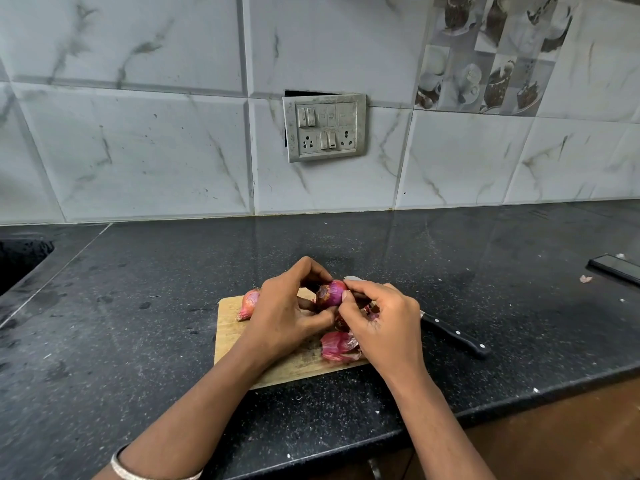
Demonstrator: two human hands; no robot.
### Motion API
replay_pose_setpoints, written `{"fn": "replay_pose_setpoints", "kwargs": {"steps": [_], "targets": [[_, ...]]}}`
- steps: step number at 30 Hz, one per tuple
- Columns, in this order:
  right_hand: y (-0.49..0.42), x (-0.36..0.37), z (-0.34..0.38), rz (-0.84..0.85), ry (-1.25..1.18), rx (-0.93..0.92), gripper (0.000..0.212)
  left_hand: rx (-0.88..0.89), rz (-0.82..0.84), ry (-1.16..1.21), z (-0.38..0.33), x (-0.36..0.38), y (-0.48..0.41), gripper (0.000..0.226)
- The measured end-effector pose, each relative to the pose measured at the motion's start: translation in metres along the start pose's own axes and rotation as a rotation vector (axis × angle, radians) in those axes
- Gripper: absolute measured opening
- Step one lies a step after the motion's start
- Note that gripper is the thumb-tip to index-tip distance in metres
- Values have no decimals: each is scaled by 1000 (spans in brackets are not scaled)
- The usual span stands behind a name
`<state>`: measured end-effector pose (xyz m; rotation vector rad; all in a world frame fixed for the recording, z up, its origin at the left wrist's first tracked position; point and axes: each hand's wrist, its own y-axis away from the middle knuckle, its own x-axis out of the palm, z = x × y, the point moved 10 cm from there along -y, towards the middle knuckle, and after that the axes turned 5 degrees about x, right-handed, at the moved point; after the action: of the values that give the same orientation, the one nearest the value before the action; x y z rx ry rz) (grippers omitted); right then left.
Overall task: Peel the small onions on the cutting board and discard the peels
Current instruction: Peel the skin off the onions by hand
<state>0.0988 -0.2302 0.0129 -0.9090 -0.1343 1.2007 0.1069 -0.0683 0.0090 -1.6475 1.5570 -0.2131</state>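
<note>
A small purple onion (330, 293) is held just above the wooden cutting board (231, 329). My left hand (289, 313) grips it from the left with curled fingers. My right hand (379, 318) pinches at its right end with thumb and fingertips. A second, unpeeled onion (248, 304) lies on the board's far left corner. A heap of pink-purple peels (338, 346) lies on the board under my right hand. Something dark red (341, 323) shows between my hands; I cannot tell what it is.
A black-handled knife (453, 336) lies on the black counter right of the board, its blade mostly hidden behind my right hand. A dark phone (614, 267) and a peel scrap (585, 279) sit far right. A sink opening (19, 261) is at far left. The counter edge (485, 412) runs near me.
</note>
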Motion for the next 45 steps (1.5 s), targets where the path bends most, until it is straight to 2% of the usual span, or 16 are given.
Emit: {"fn": "replay_pose_setpoints", "kwargs": {"steps": [11, 15, 19, 23, 31, 38, 41, 45], "targets": [[1, -3, 4, -54, 93, -53, 29, -21, -6, -13, 4, 0, -1, 39], [1, -3, 3, -34, 59, -46, 17, -32, -24, -30, 6, -2, -1, 39], [1, 0, 5, 3, 47, -55, 16, -17, -41, -38, 5, -3, -1, 38], [1, -2, 5, -24, 83, -67, 3, -21, -35, -34, 5, -3, -1, 40], [0, -2, 0, -46, 152, -37, 6, -7, -35, -9, 1, -2, -1, 38], [-3, -5, -22, -80, 280, 134, 9, -11, -54, 28, -1, -3, -1, 37], [-3, -1, -19, -48, 274, 99, 11, -18, -53, 27, 0, -3, -1, 37], [-3, 1, -4, -14, 128, -1, 18, -22, -52, 15, 1, -4, -1, 37]]}}
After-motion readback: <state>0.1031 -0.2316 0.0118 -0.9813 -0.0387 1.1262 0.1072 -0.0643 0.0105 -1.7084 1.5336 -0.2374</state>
